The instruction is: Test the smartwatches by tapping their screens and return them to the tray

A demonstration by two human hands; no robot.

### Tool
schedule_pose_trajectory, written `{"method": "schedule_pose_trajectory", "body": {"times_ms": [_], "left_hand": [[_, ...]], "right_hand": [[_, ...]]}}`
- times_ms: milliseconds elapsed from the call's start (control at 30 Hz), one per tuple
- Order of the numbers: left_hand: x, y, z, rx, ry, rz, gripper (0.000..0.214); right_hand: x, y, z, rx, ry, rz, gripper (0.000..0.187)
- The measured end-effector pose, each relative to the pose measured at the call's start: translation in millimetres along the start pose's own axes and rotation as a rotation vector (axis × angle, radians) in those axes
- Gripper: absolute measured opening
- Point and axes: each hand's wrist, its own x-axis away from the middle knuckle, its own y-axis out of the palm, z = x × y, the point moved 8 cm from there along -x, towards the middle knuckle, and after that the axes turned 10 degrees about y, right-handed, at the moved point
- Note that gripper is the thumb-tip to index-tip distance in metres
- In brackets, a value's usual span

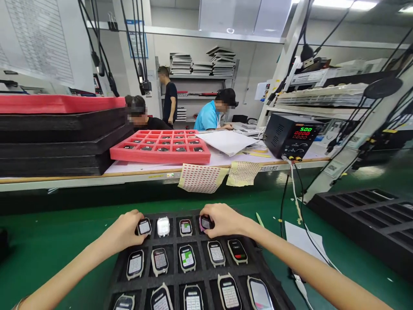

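Observation:
A black foam tray (pixel 173 257) with square compartments lies in front of me, full of smartwatch bodies without straps, most with lit screens. At its back left corner my left hand (pixel 126 229) pinches a dark smartwatch (pixel 144 226) by its sides. My right hand (pixel 222 219) grips another smartwatch (pixel 205 222), purple-edged, in the same back row; its fingers cover part of that compartment. Between the hands sit a silver watch with a bright white screen (pixel 163 226) and one with a green-and-white screen (pixel 186 227). Whether either held watch is lifted, I cannot tell.
A red compartment tray (pixel 161 156) and stacked black foam trays (pixel 54 144) stand on the shelf ahead. A power supply (pixel 292 137) is at the right, its cables hanging to the green bench (pixel 80 215). Another black tray (pixel 368 232) lies right. Several people are beyond.

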Motion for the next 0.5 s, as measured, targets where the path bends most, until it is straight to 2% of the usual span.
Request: {"method": "schedule_pose_trajectory", "body": {"times_ms": [33,67,167,233,367,500], "left_hand": [[2.5,-1.8,-3.3,0.076,-0.02,0.016,0.029],[5.1,-3.9,-7.6,0.24,-0.053,0.054,0.033],[9.6,-8.1,-17.1,0.998,-0.152,0.26,0.04],[5.6,-7.3,-12.3,1.375,-0.164,0.358,0.041],[-15.9,0.9,25.2,1.625,-0.105,0.311,0.045],[-31.7,8.1,63.1,1.79,-0.061,0.247,0.035]], "right_hand": [[3.0,-3.5,5.7,-0.102,0.018,0.029,0.035],[5.8,-7.0,11.1,-0.211,0.036,0.053,0.038],[10.8,-17.9,20.6,-0.558,0.06,0.095,0.045],[10.0,-25.2,18.0,-0.771,0.044,0.113,0.048],[-0.3,-29.5,-2.5,-1.071,0.001,0.12,0.046],[-10.8,-11.4,-26.0,-1.184,-0.006,0.04,0.048]]}}
